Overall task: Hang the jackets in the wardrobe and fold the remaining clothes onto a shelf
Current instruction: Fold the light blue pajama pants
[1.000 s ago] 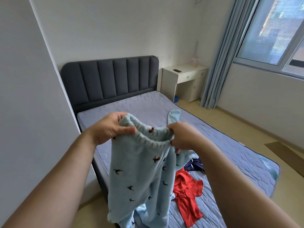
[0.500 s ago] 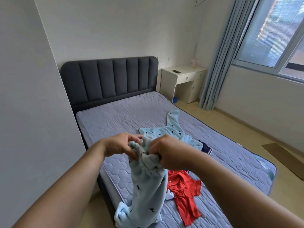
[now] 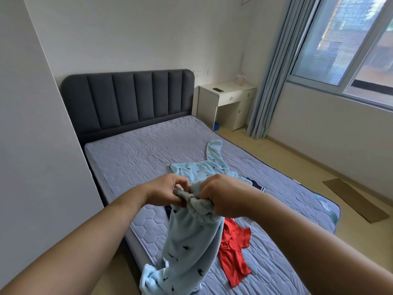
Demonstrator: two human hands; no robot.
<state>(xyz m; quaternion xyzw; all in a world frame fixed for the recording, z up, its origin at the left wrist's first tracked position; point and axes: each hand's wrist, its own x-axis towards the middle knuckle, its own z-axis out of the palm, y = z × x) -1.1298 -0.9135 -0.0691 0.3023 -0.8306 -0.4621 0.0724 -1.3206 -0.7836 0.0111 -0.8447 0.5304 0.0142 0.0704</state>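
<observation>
Light blue fleece trousers (image 3: 187, 248) with small dark bird prints hang from both my hands over the bed's near edge. My left hand (image 3: 168, 191) and my right hand (image 3: 223, 196) grip the bunched waistband close together. The trouser legs drape down onto the mattress (image 3: 131, 165). A matching light blue top (image 3: 209, 169) lies flat on the mattress just beyond my hands. A red garment (image 3: 232, 250) lies crumpled to the right of the trousers. A dark navy piece (image 3: 256, 185) shows partly behind my right wrist.
The bed has a dark grey padded headboard (image 3: 129, 101) against the far wall. A white bedside desk (image 3: 227, 103) stands right of it, next to blue curtains (image 3: 272, 77) and a window. A wall (image 3: 32, 145) runs close along the left. Cardboard (image 3: 357, 202) lies on the floor at right.
My hands came down and together, bunching the waistband that was stretched wide a second ago. The trouser legs now rest lower on the mattress, and the blue top behind is uncovered.
</observation>
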